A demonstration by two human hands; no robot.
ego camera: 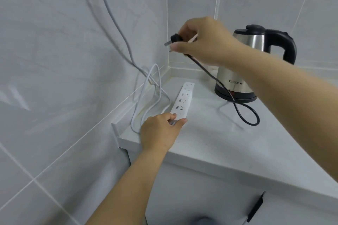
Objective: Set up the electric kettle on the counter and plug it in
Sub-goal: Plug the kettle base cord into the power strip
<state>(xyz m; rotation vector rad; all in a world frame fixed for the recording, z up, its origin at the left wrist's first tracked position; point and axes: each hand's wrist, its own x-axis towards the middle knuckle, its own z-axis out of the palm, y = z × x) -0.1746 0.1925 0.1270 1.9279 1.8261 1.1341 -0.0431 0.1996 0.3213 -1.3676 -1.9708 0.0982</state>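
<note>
Right hand [204,42] raised above the table [210,142], arm reaching in from the right, fingers pinching the black plug [174,39], prongs pointing left, left hand [161,131] low, gripping the near end of the white power strip [182,99], steel electric kettle [245,64] upright in the back corner, its black cord [245,113] looping on the table.

Steel-and-black kettle [243,71], white power strip [182,99]

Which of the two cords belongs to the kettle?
The black cord: it loops on the counter from the kettle base up to the plug in the right hand. The white cord serves the power strip.
</note>
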